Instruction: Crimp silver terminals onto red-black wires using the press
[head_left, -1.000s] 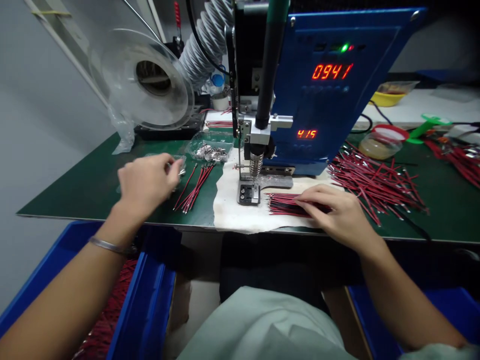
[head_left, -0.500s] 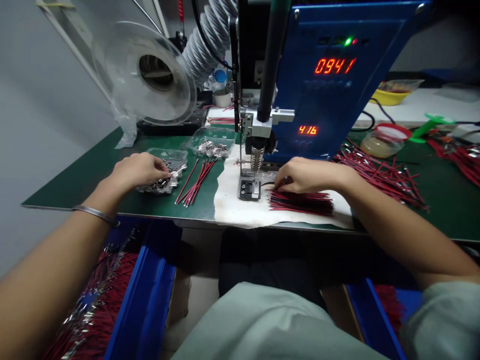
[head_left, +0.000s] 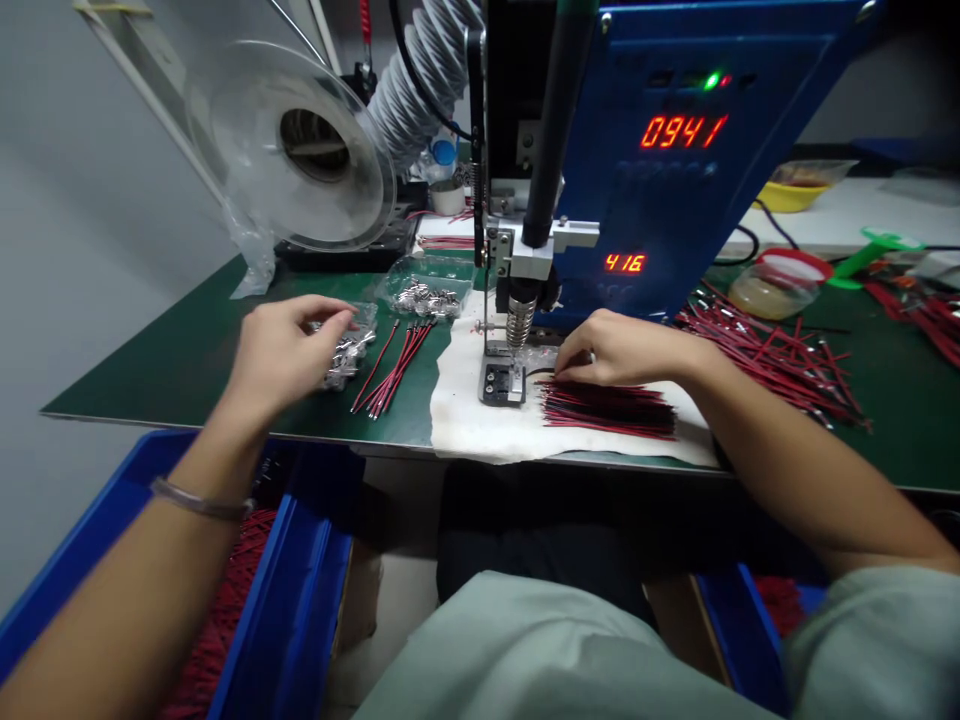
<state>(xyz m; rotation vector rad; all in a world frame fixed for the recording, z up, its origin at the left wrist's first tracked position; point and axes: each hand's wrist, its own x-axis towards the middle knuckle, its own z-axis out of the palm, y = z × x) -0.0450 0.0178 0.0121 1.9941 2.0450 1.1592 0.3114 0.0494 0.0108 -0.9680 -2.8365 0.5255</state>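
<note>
My left hand is raised over the front clear tray of small metal parts, thumb and fingertips pinched together. Anything between those fingertips is too small to make out. Beside the tray lie several red-and-black wires with metal tips. My right hand is closed at the left end of a bundle of red and black wires. A dark wire curves from its fingertips towards the small black fixture, beneath the machine's spring-wrapped tip.
The blue machine with red digits stands behind. A second parts tray sits at the back, beside a clear reel. Loose wires and a red-lidded jar lie right. A blue bin of wires stands below the table.
My left hand has lifted out of the front parts tray and moved slightly right, turning upward. My right hand stays nearly in place at the bundle. The view has shifted slightly.
</note>
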